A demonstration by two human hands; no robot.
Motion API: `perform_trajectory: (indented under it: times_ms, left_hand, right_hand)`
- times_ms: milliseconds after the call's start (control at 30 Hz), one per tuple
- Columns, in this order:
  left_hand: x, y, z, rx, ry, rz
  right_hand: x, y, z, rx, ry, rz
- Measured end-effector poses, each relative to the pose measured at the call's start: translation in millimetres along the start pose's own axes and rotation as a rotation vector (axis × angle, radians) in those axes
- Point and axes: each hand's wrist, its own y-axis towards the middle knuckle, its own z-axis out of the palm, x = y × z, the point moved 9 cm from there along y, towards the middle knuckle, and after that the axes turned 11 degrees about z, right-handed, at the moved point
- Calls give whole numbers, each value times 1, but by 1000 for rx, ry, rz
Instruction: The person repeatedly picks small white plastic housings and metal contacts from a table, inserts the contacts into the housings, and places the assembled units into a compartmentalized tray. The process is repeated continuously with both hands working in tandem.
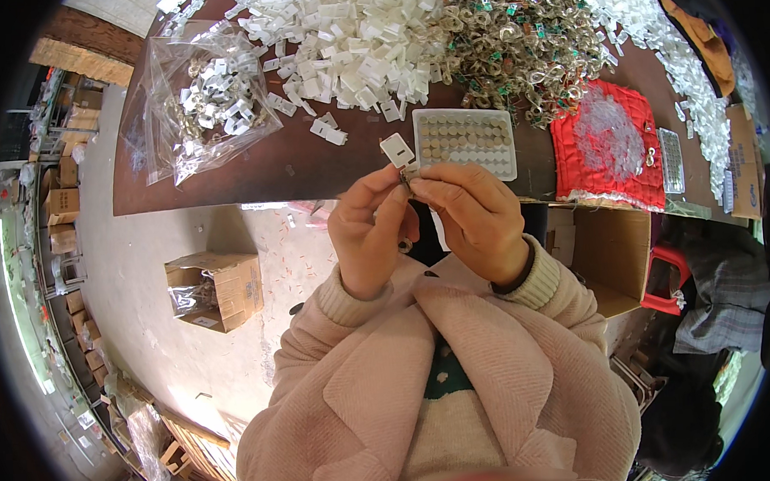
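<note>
Both my hands meet just past the table's near edge, around a small white plastic case [396, 148] with a dark slot in its face. My left hand [369, 228] is closed, its thumb and fingers pinching the lower end of the case. My right hand [479, 213] is closed at the same spot, its thumb and forefinger pressed against a small part there, too covered to make out. Part of a cord or ring hangs below the left fingers. Right behind my right hand lies a clear tray [507, 173] with rows of round silvery discs like button cells.
Across the dark table [348, 161] spread a heap of white plastic pieces [361, 46] and a tangle of wired parts [514, 41]. A clear bag [165, 142] of finished-looking cases lies left. Clear plastic bits [609, 135] cover a red cloth [568, 153]. Cardboard boxes [234, 297] stand below.
</note>
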Motion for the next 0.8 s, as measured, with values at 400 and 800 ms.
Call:
perform_trajectory:
  times_ms: [400, 800]
  left_hand:
    - [-3, 10, 2, 50, -217, 119]
    - [-6, 0, -5, -84, -225, 285]
  right_hand:
    - [-14, 5, -4, 113, 339, 407]
    - [-23, -5, 12, 75, 507, 572]
